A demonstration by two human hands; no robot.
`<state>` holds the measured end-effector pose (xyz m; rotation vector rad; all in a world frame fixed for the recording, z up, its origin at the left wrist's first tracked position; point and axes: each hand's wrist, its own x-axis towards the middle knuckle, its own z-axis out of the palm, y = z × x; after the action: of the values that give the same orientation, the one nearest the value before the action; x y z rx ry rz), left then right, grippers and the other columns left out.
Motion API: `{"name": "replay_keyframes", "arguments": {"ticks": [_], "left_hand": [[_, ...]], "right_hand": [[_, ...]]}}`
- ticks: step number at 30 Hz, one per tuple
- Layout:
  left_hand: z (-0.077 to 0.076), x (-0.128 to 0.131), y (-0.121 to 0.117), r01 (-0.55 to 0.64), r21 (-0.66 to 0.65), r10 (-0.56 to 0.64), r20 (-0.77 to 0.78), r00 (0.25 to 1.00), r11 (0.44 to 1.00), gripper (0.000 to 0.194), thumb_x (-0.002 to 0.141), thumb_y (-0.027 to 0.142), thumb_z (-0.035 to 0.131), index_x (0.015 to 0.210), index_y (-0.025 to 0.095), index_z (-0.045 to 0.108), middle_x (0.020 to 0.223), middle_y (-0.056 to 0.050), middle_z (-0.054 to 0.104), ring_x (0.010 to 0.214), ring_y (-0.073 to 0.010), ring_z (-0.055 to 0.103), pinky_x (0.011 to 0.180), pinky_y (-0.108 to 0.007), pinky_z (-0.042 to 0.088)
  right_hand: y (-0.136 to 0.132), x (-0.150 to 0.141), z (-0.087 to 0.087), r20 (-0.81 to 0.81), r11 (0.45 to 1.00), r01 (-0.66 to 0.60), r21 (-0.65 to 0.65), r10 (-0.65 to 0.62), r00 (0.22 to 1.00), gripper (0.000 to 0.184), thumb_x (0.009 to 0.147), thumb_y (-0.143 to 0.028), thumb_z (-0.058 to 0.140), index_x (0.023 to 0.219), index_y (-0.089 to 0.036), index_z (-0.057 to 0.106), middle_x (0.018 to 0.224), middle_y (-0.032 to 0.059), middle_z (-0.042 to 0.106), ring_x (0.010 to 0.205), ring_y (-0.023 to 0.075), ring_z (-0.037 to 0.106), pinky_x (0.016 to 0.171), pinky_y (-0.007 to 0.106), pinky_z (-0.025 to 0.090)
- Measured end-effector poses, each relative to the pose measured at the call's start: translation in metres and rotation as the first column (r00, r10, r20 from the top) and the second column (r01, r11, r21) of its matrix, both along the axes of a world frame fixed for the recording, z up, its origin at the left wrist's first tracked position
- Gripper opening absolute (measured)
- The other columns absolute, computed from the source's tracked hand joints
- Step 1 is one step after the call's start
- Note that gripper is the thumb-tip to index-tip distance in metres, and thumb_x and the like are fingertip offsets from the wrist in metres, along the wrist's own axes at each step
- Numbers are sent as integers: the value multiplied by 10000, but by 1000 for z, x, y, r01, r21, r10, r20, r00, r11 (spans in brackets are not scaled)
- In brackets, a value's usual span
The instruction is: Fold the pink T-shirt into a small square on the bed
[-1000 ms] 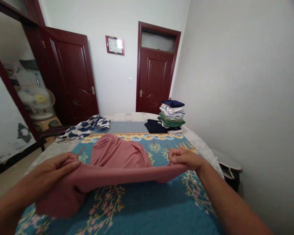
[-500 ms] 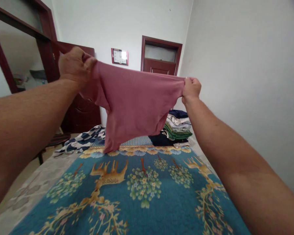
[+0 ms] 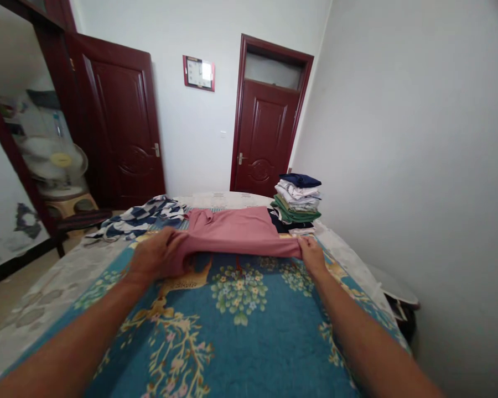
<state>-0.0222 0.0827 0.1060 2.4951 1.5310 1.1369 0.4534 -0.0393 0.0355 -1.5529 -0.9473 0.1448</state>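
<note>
1. The room is small, with white walls and a patch of peeling plaster low on the left wall [image 3: 27, 220]. A dark red panelled door [image 3: 265, 132] stands shut in the far wall, and another dark red door [image 3: 118, 119] stands open at the left. A square wall clock [image 3: 198, 73] hangs between them.
2. A bed [image 3: 62, 271] fills most of the room, covered by a pale quilted bedspread. A blue blanket [image 3: 240, 342] with a pattern of deer, trees and flowers lies over its near part.
3. A pink T-shirt [image 3: 232, 229] lies flat across the far end of the blanket, with one sleeve showing at its left. Its near edge is pulled up into a taut band between the two hands.
4. The left hand [image 3: 157, 255] clenches the left end of that band, and the fingers [image 3: 170, 237] are bunched over the cloth. The right hand [image 3: 311, 255] grasps the right end, its fingers pinching the hem.
5. Just beyond the shirt stands a stack of folded clothes [image 3: 297, 199], with green, white and navy layers. A navy-and-white checked garment [image 3: 139, 219] lies in a loose heap further left.
6. A white electric fan [image 3: 53, 160] sits beyond the open door, on a low stool.
</note>
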Motion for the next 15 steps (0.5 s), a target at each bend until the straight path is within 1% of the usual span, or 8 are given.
{"name": "replay_keyframes", "arguments": {"ticks": [1, 2, 3, 5, 7, 10, 12, 15], "left_hand": [[-25, -5, -11, -5, -13, 4, -47, 999, 1000, 429, 988, 618, 442, 910, 248, 644, 793, -48, 679, 743, -244, 628, 679, -329, 395], [-47, -9, -22, 3, -25, -5, -81, 997, 1000, 425, 989, 613, 436, 869, 250, 622, 755, -39, 664, 710, -235, 617, 664, -321, 393], [-63, -14, -31, 34, -42, -38, -107, 994, 999, 405, 1003, 593, 429, 884, 254, 616, 774, -31, 671, 721, -222, 617, 676, -308, 401], [-83, -22, -47, 64, -68, -72, -123, 990, 996, 401, 995, 598, 445, 843, 255, 585, 760, -25, 659, 703, -211, 609, 663, -294, 401], [-90, -27, -58, 96, -127, -112, -128, 985, 987, 391, 997, 595, 454, 835, 258, 571, 762, -23, 656, 703, -208, 616, 657, -288, 406], [-90, -28, -70, 140, -206, -176, -169, 970, 969, 354, 1001, 567, 474, 841, 266, 574, 805, -36, 671, 760, -227, 646, 684, -298, 429], [-89, -26, -80, 135, -221, -181, -207, 961, 966, 321, 990, 541, 500, 839, 268, 578, 842, -53, 678, 805, -246, 657, 713, -312, 441], [-87, -21, -102, 113, -268, -180, -243, 953, 957, 284, 973, 508, 531, 834, 263, 575, 840, -63, 680, 801, -254, 647, 716, -326, 436]], "right_hand": [[-10, 0, -18, -26, 999, -27, -39, 26, 999, 509, 815, -630, 622, 970, -168, 771, 921, 75, 769, 908, 278, 667, 847, 349, 480], [-19, 0, -30, -36, 995, -65, -72, 62, 997, 500, 813, -629, 625, 946, -170, 775, 915, 72, 768, 913, 278, 668, 857, 349, 478], [-27, 0, -38, -50, 990, -108, -94, 104, 993, 493, 814, -627, 628, 940, -174, 776, 908, 68, 766, 906, 274, 666, 854, 347, 479], [-39, 0, -41, -63, 976, -180, -120, 173, 983, 472, 819, -616, 633, 934, -180, 775, 890, 62, 756, 877, 262, 658, 828, 340, 479], [-47, 0, -34, -60, 961, -233, -147, 227, 972, 443, 822, -595, 644, 932, -185, 770, 879, 60, 745, 844, 248, 646, 787, 329, 476], [-59, 0, -25, -54, 931, -283, -230, 278, 959, 417, 816, -558, 661, 974, -186, 765, 866, 53, 733, 799, 232, 634, 736, 319, 471], [-68, 3, -25, -54, 916, -285, -283, 281, 958, 436, 809, -546, 662, 1036, -185, 758, 859, 45, 729, 781, 227, 633, 721, 319, 474], [-84, 12, -29, -20, 908, -287, -305, 295, 955, 465, 821, -539, 638, 1102, -186, 751, 864, 38, 730, 785, 229, 639, 727, 326, 487]]}}
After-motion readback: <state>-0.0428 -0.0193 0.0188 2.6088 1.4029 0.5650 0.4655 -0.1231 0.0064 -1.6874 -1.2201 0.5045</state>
